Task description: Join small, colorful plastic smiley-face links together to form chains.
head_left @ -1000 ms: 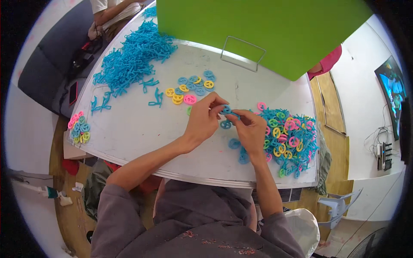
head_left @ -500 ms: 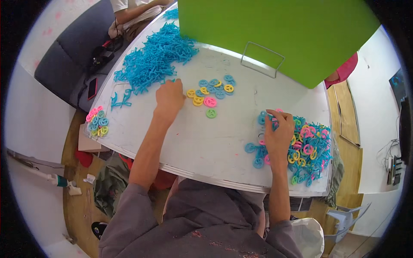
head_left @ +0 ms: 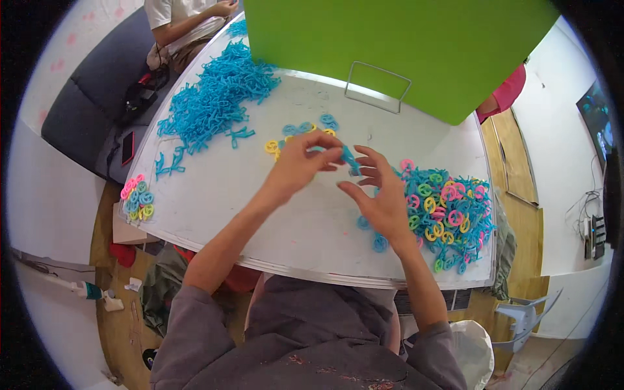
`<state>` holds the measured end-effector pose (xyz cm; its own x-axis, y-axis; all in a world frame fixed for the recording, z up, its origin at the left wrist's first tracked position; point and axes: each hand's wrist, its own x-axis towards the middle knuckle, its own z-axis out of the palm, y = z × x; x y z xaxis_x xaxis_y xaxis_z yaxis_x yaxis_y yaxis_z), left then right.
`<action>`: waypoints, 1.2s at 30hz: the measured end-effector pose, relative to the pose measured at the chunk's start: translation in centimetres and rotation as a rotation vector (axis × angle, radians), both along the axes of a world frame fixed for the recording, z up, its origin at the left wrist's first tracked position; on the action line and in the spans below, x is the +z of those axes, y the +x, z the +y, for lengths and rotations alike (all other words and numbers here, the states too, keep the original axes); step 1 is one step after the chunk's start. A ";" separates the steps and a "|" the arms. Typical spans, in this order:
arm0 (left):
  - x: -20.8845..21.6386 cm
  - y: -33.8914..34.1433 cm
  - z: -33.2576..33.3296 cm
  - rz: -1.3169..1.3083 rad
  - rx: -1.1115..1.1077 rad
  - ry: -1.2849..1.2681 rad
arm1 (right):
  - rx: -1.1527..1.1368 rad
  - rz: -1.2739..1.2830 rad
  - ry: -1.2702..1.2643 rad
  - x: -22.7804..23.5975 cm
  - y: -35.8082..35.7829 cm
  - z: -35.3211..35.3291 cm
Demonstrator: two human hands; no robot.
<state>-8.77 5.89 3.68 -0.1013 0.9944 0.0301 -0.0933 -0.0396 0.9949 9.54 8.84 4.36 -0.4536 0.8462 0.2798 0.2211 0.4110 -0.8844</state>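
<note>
Above the middle of the white table, my left hand (head_left: 300, 166) pinches a small blue forked plastic piece (head_left: 351, 160) between thumb and fingertips. My right hand (head_left: 383, 198) faces it from the right, thumb and fingers apart, close to the piece's lower end; whether it touches cannot be seen. Behind my left hand lie loose small wheels (head_left: 271, 147) in blue and yellow, partly hidden by it. Beside my right hand is a heap of blue pieces with coloured wheels (head_left: 448, 218). A large pile of blue forked pieces (head_left: 218, 97) lies at the far left.
A big green panel (head_left: 390, 52) with a wire handle (head_left: 377, 86) stands at the table's (head_left: 305, 227) far side. Small coloured wheels (head_left: 138, 198) sit at the left edge. A person in a white top (head_left: 188, 19) is at the far left; a pink sleeve (head_left: 509, 89) shows behind the panel.
My left hand has come right from the blue pile with a blue piece in it. My right hand has moved left, away from the coloured heap, toward that piece.
</note>
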 end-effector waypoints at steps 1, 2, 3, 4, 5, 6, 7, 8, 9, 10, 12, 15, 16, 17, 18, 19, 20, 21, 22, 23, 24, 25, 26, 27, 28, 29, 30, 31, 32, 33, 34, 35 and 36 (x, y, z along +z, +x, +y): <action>-0.6 0.8 0.2 -0.034 -0.038 0.015 | 0.027 0.095 -0.107 -0.5 -0.2 0.3; -0.7 1.2 0.2 -0.017 -0.060 0.023 | -0.040 0.153 0.031 -1.5 -0.5 0.8; -0.7 1.5 0.2 -0.022 -0.062 0.026 | -0.041 0.148 0.035 -2.0 -0.1 1.1; -0.4 1.7 0.0 -0.078 -0.038 -0.019 | -0.088 0.204 -0.081 -2.1 0.0 1.2; -0.2 1.8 -0.1 -0.134 -0.015 -0.064 | -0.135 0.260 -0.197 -2.3 0.2 1.3; -0.9 1.6 0.3 -0.137 -0.015 -0.065 | -0.135 0.256 -0.197 -2.4 0.4 1.5; -2.2 0.9 0.8 0.356 0.188 0.131 | -0.161 0.249 -0.191 -2.4 0.5 1.7; -3.4 0.3 1.3 0.850 0.387 0.328 | -0.187 0.241 -0.182 -2.5 0.6 1.9; -4.6 -0.3 1.7 0.850 0.390 0.326 | -0.184 0.239 -0.183 -2.8 0.8 2.0; -5.1 -0.7 2.0 1.087 0.421 0.414 | -0.166 0.227 -0.156 -3.1 0.9 2.2; -6.2 -1.1 2.4 1.327 0.448 0.502 | -0.147 0.217 -0.130 -3.4 0.9 2.3; -6.5 -0.8 2.7 1.362 0.362 0.379 | -0.166 0.168 -0.087 -3.6 1.1 2.3; -6.4 -0.8 2.6 1.383 0.366 0.376 | -0.151 0.125 -0.047 -3.4 1.0 2.3; -6.3 -0.7 2.5 1.405 0.370 0.374 | -0.137 0.082 -0.009 -3.3 1.1 2.3; -6.1 -0.5 2.5 1.403 0.358 0.378 | -0.148 0.083 -0.012 -3.5 1.2 2.3; -5.6 -0.3 2.4 1.308 0.368 0.362 | -0.138 0.083 -0.027 -3.7 1.3 2.4; -5.1 -0.2 2.3 1.213 0.376 0.345 | -0.128 0.083 -0.042 -3.9 1.3 2.5; -4.6 0.2 2.2 1.213 0.369 0.347 | -0.135 0.084 -0.044 -3.9 1.5 2.6; -4.0 0.7 2.0 0.965 0.338 0.323 | -0.131 0.074 -0.026 -3.8 1.6 2.6; -3.5 1.0 1.8 0.716 0.304 0.295 | -0.127 0.063 -0.007 -3.7 1.7 2.6; -3.2 1.1 1.7 0.715 0.296 0.294 | -0.134 0.062 -0.010 -3.7 1.7 2.6; -2.9 1.3 1.6 0.421 0.188 0.178 | -0.141 0.031 0.011 -3.7 1.7 2.5; -2.7 1.4 1.4 0.127 0.079 0.060 | -0.150 -0.001 0.032 -3.7 1.7 2.5; -2.4 1.4 1.2 0.125 0.072 0.056 | -0.156 -0.003 0.028 -3.6 1.6 2.3; -2.2 1.3 1.1 0.057 0.029 0.054 | -0.146 0.006 0.015 -3.4 1.6 2.2; -2.1 1.2 1.0 -0.012 -0.014 0.052 | -0.136 0.016 0.003 -3.3 1.5 2.2; -2.1 1.2 1.0 -0.017 -0.024 0.050 | -0.146 0.011 0.001 -3.4 1.5 2.2; -2.1 1.2 1.0 0.038 -0.007 0.024 | -0.125 0.011 0.000 -3.4 1.4 2.3; -2.2 1.2 1.1 0.094 0.012 -0.001 | -0.103 0.011 0.000 -3.5 1.4 2.3; -2.3 1.3 1.1 0.090 0.005 -0.002 | -0.109 0.007 -0.002 -3.6 1.5 2.3; -2.5 1.3 1.0 0.069 -0.018 0.000 | -0.091 0.027 -0.005 -3.7 1.5 2.3; -2.6 1.3 1.0 0.049 -0.041 0.003 | -0.071 0.047 -0.009 -3.7 1.4 2.3; -2.7 1.4 1.0 0.050 -0.040 0.000 | -0.070 0.048 -0.011 -3.7 1.5 2.3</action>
<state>-7.41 6.85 0.97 -0.0598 0.9976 0.0345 -0.0452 -0.0372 0.9983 11.09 11.12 0.61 -0.3796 0.8784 0.2904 0.2065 0.3864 -0.8989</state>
